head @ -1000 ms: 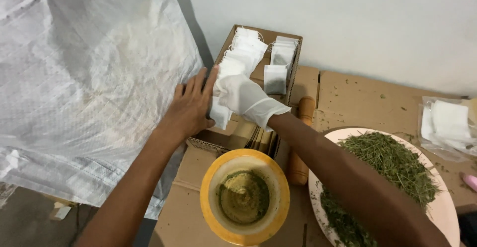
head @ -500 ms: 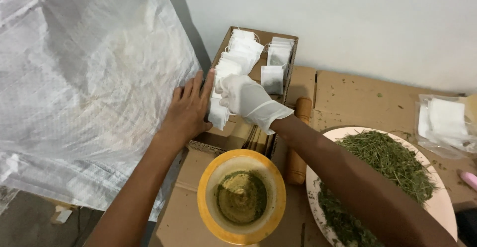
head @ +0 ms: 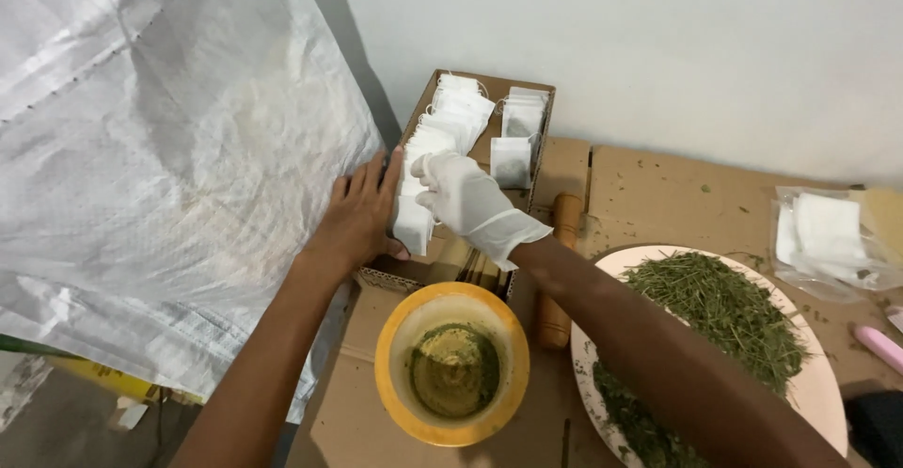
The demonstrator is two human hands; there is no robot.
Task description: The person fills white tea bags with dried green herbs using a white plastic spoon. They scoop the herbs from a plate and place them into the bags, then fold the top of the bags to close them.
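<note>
Fingers (head: pixel 435 169) of the gloved right hand (head: pixel 466 200) curl over the front of a row of small white sachets (head: pixel 428 162) standing in a cardboard box (head: pixel 538 87); grip closed on the front sachets. Left hand (head: pixel 362 219), bare, lies flat with fingers straight and released, palm against the same row from the box's left side, thumb low by the box's near corner.

Box as landmark: a second, shorter row of sachets (head: pixel 515 139) stands in its right half. A wooden pestle (head: pixel 557 270) lies just right of the box. An orange bowl (head: pixel 451 364) with olive-green powder sits just in front of the box. A pale plate (head: pixel 818 383) heaped with dried green herb is to the front right. A clear bag of white pouches (head: pixel 828 237) lies well to the right. A white woven sack (head: pixel 160 167) fills the left.

Worktop (head: pixel 677 195) is flattened brown cardboard, flecked with herb bits; a plain pale wall (head: pixel 658 45) is behind.

Versus half a second ago: both hands remain on the sachet row, placement barely changed.
</note>
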